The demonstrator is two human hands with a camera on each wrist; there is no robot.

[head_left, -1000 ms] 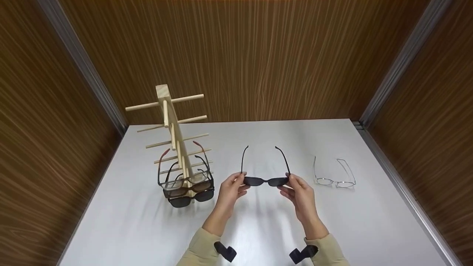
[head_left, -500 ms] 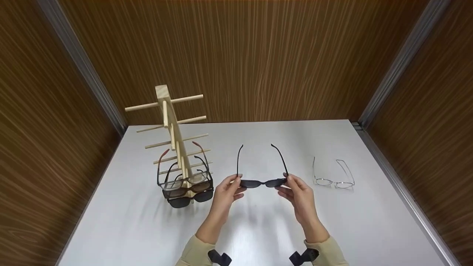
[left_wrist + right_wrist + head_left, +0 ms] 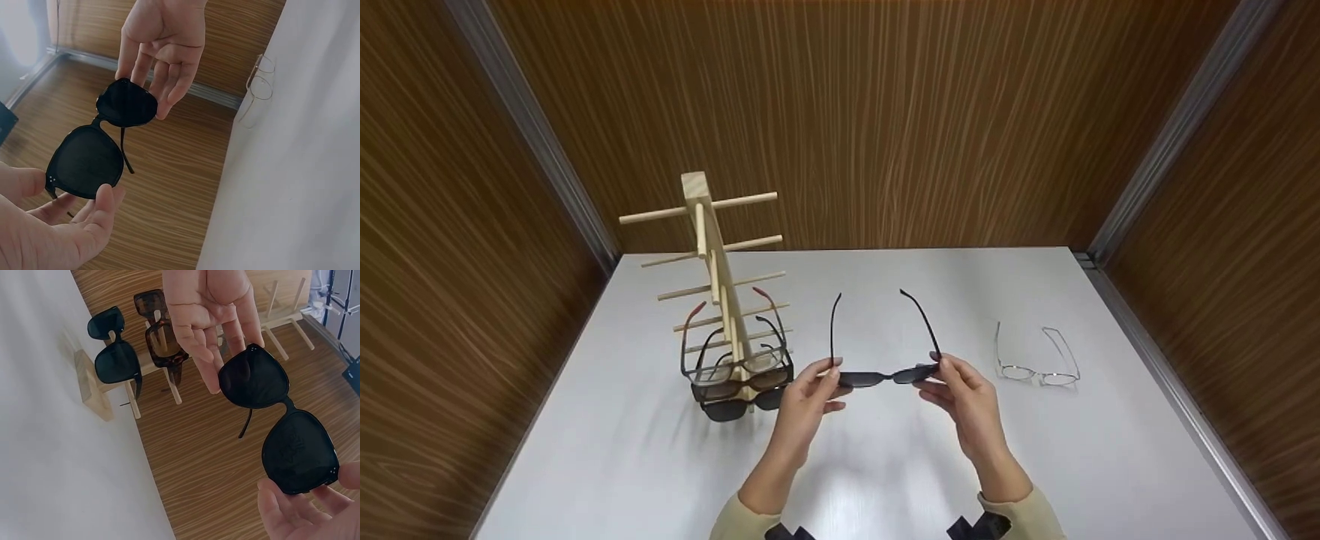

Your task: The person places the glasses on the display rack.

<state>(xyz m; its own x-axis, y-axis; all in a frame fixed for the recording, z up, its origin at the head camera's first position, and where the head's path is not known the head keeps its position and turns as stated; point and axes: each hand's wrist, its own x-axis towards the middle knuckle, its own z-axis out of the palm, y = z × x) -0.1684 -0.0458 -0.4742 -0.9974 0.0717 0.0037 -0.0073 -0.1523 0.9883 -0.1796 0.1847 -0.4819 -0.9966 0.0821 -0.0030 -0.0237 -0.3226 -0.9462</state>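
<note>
A person lifts black sunglasses (image 3: 877, 378) above a white tabletop (image 3: 1117, 450), the left hand (image 3: 802, 409) and right hand (image 3: 971, 397) each pinching one outer corner, thumb against fingers. The step in hand appears to be a two-handed carry, with the frame opened out between the hands. The next move would seem to call for both hands travelling together at one height, so the frame does not twist, with care on the near side of a wooden rack (image 3: 724, 279), which rises beyond and to the left of the left hand.

The lenses (image 3: 87, 160) face back toward the person; the temples (image 3: 832, 337), spread wide, point away from both hands toward the wood-grain wall (image 3: 885, 112). The frame's long axis runs crosswise from left hand to right hand, close to level in the head view, its right end sitting slightly higher there. Just left of the left hand, other pairs (image 3: 725, 409) hang low on the rack; to the right of the right hand, well apart from it, wire glasses (image 3: 1037, 376) lie unfolded.
</note>
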